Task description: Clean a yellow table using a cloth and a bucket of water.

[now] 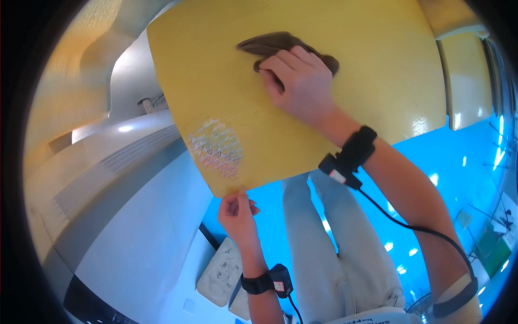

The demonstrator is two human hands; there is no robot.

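My right hand (pixel 301 83) is closed on a dark brown cloth (pixel 275 42), bunched on the far part of a yellow tabletop (pixel 356 93). Part of the cloth spreads to the upper left of my fingers, and a rounded bit shows beyond my knuckles. Near the table's lower left corner my left hand (pixel 238 206) has its fingertips at the edge, with curled fingers and nothing visible in them. A worn patch of heart-patterned stickers (pixel 217 150) lies on the tabletop just above that hand. Both wrists wear black straps with small cabled devices.
A pale ribbed ledge (pixel 137 148) runs along the left side of the table. At the right is another yellow tabletop (pixel 465 77). Below lie a glossy blue floor (pixel 404 243) and a chair seat or cushion with a drawn face (pixel 221 272). A black cable hangs from my right wrist device.
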